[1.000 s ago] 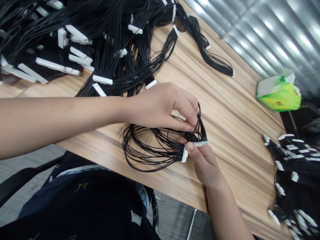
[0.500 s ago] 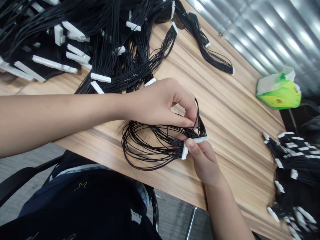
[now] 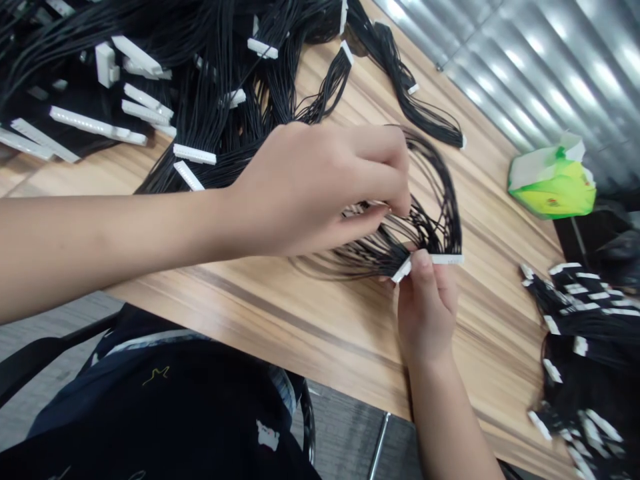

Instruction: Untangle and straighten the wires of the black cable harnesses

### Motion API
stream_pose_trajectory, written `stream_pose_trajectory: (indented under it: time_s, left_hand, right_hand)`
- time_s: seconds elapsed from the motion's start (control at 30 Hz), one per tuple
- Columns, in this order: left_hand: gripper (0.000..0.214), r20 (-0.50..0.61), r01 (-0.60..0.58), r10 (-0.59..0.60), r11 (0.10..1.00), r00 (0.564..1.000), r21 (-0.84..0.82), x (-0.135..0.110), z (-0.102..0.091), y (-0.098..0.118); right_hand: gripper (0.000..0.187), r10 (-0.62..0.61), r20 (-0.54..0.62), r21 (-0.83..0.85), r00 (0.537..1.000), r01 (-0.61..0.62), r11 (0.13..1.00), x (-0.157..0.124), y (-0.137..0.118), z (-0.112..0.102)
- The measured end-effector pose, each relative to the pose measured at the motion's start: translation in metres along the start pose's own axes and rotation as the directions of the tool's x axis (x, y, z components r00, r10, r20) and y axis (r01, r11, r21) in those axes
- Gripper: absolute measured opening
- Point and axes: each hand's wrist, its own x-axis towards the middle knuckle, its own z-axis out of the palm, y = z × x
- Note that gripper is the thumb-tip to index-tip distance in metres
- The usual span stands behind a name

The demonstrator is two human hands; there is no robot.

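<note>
A black wire harness [image 3: 440, 193] with white connectors arches above the wooden table [image 3: 320, 313]. My right hand [image 3: 427, 303] pinches its two white connector ends [image 3: 447, 259] together between thumb and fingers. My left hand [image 3: 320, 190] is closed around the black wires of the same harness, just left of the connectors, lifting the loop off the table. Part of the wire bundle is hidden behind my left hand.
A big pile of black harnesses with white connectors [image 3: 150, 80] fills the table's far left. Another stack of harnesses [image 3: 585, 333] lies at the right edge. A green and white packet [image 3: 553, 183] sits at the far right. Corrugated metal [image 3: 525, 60] runs behind the table.
Both hands have lifted the harness and moved it up and right. The wire loop, flat on the table before, now arches upward past my left hand.
</note>
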Motion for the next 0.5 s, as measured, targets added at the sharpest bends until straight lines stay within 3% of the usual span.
stream_pose_trajectory:
  time_s: [0.1,0.2,0.37,0.5]
  left_hand:
    - [0.017,-0.022,-0.139,0.144,0.979,0.989,0.153,-0.006,0.005,0.004]
    - [0.026,0.035,-0.193,0.191,0.946,0.981,0.262,-0.009,0.011,0.005]
    - [0.036,0.202,-0.222,0.176,0.946,0.964,0.237,-0.006,0.013,0.005]
    - [0.034,0.181,-0.273,0.236,0.938,0.955,0.214,-0.004,0.011,0.005]
  right_hand:
    - [0.026,-0.056,-0.110,0.013,0.992,0.058,0.998,0.004,-0.003,0.006]
    - [0.024,-0.074,-0.114,-0.004,0.991,0.074,0.997,0.002,-0.002,0.008]
    - [0.024,-0.085,-0.067,-0.031,0.994,0.083,0.996,-0.005,0.001,0.008]
    - [0.025,-0.099,-0.060,-0.060,0.993,0.095,0.994,-0.006,0.001,0.009]
